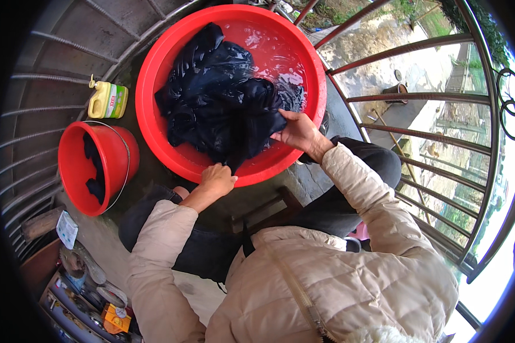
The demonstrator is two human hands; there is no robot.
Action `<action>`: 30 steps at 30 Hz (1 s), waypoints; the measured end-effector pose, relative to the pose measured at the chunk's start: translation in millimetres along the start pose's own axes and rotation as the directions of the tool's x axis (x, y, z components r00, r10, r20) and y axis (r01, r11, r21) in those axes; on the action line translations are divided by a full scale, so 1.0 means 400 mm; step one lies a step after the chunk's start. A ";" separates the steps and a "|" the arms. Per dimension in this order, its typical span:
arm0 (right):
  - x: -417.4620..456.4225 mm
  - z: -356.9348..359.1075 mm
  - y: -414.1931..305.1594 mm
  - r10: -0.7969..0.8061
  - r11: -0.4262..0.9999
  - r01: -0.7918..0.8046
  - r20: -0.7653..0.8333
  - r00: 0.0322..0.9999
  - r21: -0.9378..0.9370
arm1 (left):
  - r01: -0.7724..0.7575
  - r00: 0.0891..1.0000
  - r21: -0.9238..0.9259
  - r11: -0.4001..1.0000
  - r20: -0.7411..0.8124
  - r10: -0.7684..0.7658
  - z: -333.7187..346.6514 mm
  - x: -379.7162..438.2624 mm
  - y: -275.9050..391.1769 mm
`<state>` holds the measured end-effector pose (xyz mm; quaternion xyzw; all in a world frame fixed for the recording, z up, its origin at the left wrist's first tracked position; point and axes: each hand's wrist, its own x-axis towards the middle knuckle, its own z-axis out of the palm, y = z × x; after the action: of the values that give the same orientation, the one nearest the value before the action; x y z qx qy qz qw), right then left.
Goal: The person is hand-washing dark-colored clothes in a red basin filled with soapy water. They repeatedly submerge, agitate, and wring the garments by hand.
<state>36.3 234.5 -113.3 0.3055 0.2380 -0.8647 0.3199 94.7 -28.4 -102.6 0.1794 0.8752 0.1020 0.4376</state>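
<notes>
A large round red plastic basin (144, 96) holds water and a heap of wet dark fabric (214, 90). At the basin's near rim, my left hand (218, 180) grips a bunched end of the fabric. Over the basin's right side, my right hand (299, 132) pinches another part of it between thumb and fingers. The fabric is stretched between both hands, and its far part lies in the water. What kind of garment it is, I cannot tell.
A red bucket (131, 148) with dark cloth inside tilts at the left, near a yellow pump bottle (98, 103). Metal railings (416, 96) run along the right, more bars along the left. Shelves (73, 315) with assorted items stand at the lower left.
</notes>
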 end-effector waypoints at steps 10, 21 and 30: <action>-0.009 0.062 0.020 -0.020 1.000 0.020 -0.027 0.999 0.021 | -0.122 0.889 -0.112 0.986 -0.455 0.058 -0.105 -0.025 0.058; -0.078 0.162 0.053 0.137 0.969 -0.173 0.199 0.970 0.179 | -0.160 0.675 -0.043 0.986 -0.733 0.077 -0.133 0.082 0.020; -0.081 0.158 -0.040 -0.056 0.989 0.031 0.164 0.985 0.148 | -0.529 0.834 -0.848 0.018 -0.524 -0.174 -0.274 0.081 -0.010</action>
<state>21.0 220.2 -43.4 0.2488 0.1536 -0.9091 0.2967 -12.2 -21.4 -62.3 -0.0908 0.6005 0.7743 0.1776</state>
